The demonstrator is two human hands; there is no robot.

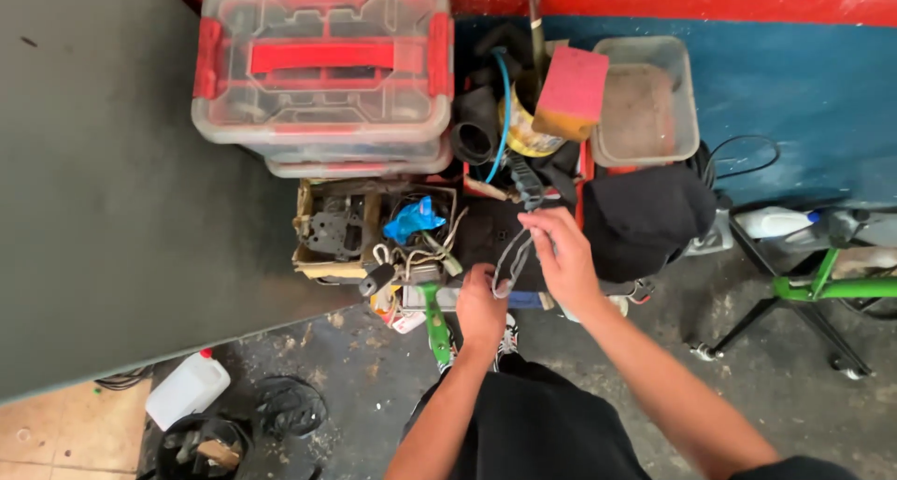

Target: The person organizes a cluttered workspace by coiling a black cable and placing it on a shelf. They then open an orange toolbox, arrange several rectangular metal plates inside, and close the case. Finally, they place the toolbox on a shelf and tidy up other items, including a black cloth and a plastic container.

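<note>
My left hand [480, 307] and my right hand [562, 256] both grip a thin grey cable loop [513, 258] that runs between them, the right hand pinching its upper end and the left hand holding its lower end. The hands are above a dark tray [486, 232] of tools. Just left of my left hand lie a green-handled tool [434, 326] and a padlock [377, 279]. A cardboard box [322, 232] with metal parts, wires and a blue rag [412, 220] sits further left.
A clear plastic case with red latches [322, 64] stands at the top, beside a black hose, a yellow can, a pink sponge [572, 87] and a grey tub [645, 101]. A black cap [649, 218] lies right. A green stand [813, 288] and white bottle [187, 386] sit on the floor.
</note>
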